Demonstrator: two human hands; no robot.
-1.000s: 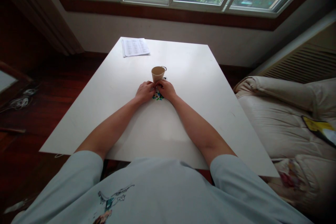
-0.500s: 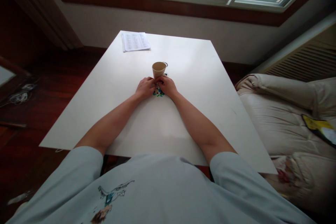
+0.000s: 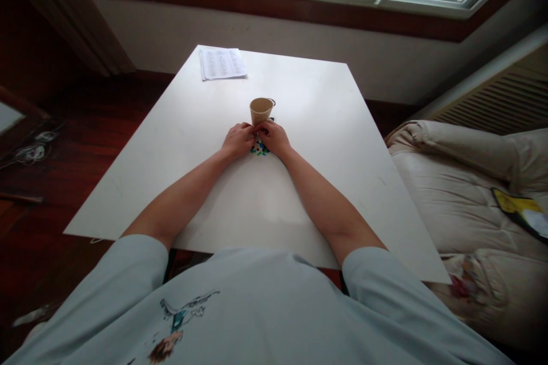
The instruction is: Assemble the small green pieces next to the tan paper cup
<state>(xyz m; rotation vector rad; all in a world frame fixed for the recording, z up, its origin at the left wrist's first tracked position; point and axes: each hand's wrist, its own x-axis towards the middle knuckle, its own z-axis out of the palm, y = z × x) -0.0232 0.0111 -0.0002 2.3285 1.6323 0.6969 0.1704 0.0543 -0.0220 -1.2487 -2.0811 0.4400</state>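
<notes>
My left hand and my right hand meet at the middle of the table, just in front of a tan paper cup. The fingers of both are bent and closed together at the tips. What they hold, if anything, is too small to make out. Under and between the hands lies a small heap of tiny blue, green, white and dark pieces. The cup stands upright, its lower part hidden by my fingers. A thin dark loop shows at the right of its rim.
The white table carries a stack of printed papers at its far left corner. A small dark item lies right of the cup. A beige sofa stands to the right, and cables lie on the floor at left.
The view has shifted slightly. Both hands stay together before the cup, with hardly any visible movement of the fingers.
</notes>
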